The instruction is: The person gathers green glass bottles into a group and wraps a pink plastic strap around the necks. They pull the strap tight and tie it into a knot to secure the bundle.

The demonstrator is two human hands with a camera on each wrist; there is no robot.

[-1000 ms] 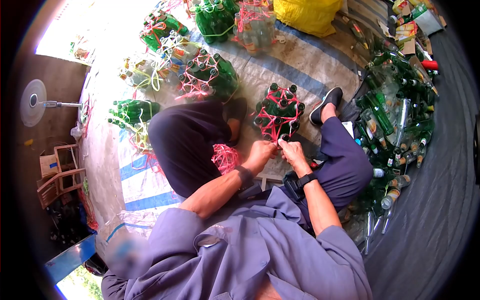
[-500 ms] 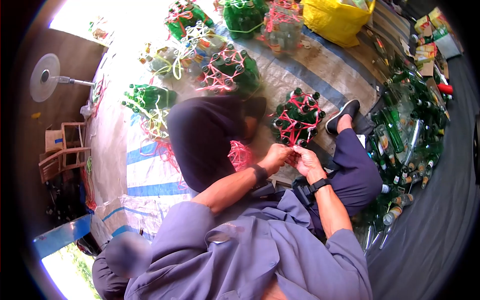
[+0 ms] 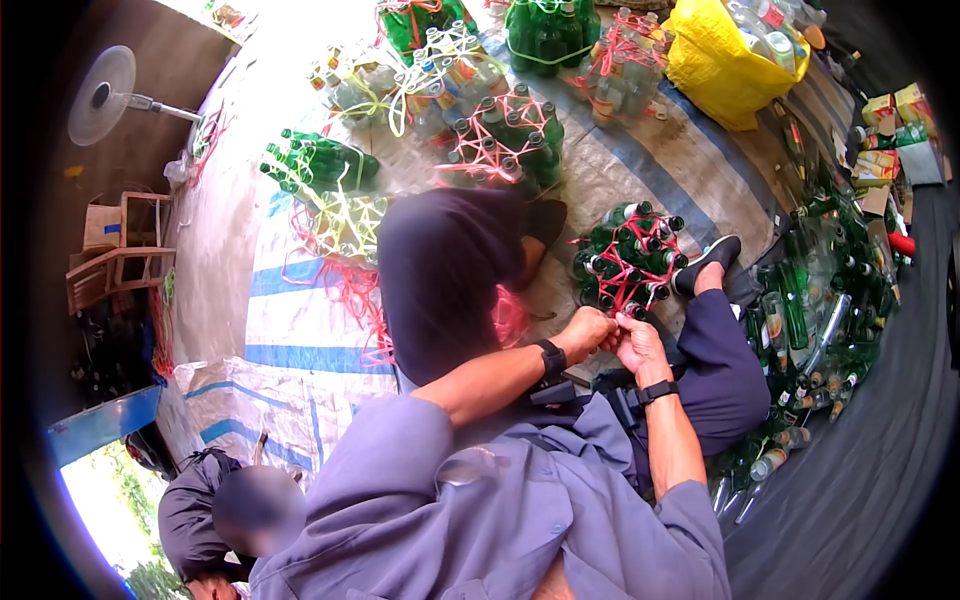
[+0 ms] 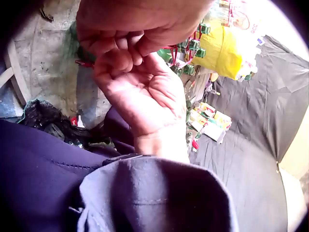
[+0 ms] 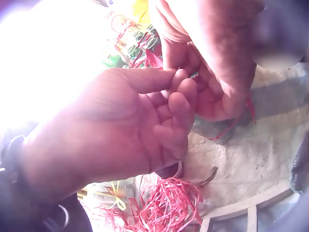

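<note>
A bundle of green bottles (image 3: pixel 598 238) stands upright on the floor between the person's feet, with pink plastic string (image 3: pixel 632 272) crisscrossed around the necks. At its near edge the left hand (image 3: pixel 588 335) and right hand (image 3: pixel 640 345) meet, fingertips together. The left hand pinches the string between thumb and forefinger. Curled fingers of the right hand pinch it too, and a loose pink strand (image 5: pixel 236 126) hangs by that hand in the right wrist view. Fingers hide the exact point where the string is held.
A tangle of pink string (image 5: pixel 166 205) lies beside the left leg. More tied bottle bundles (image 3: pixel 505 140) stand beyond the left knee. A yellow bag (image 3: pixel 715 60) of bottles stands farther off. Loose bottles (image 3: pixel 800 310) are heaped on the right. Another person (image 3: pixel 200 510) is at lower left.
The head view has swung, so the scene sits farther right and lower. Both hands stay together at the bundle's near edge, now slightly off the bottle neck they overlapped a second ago.
</note>
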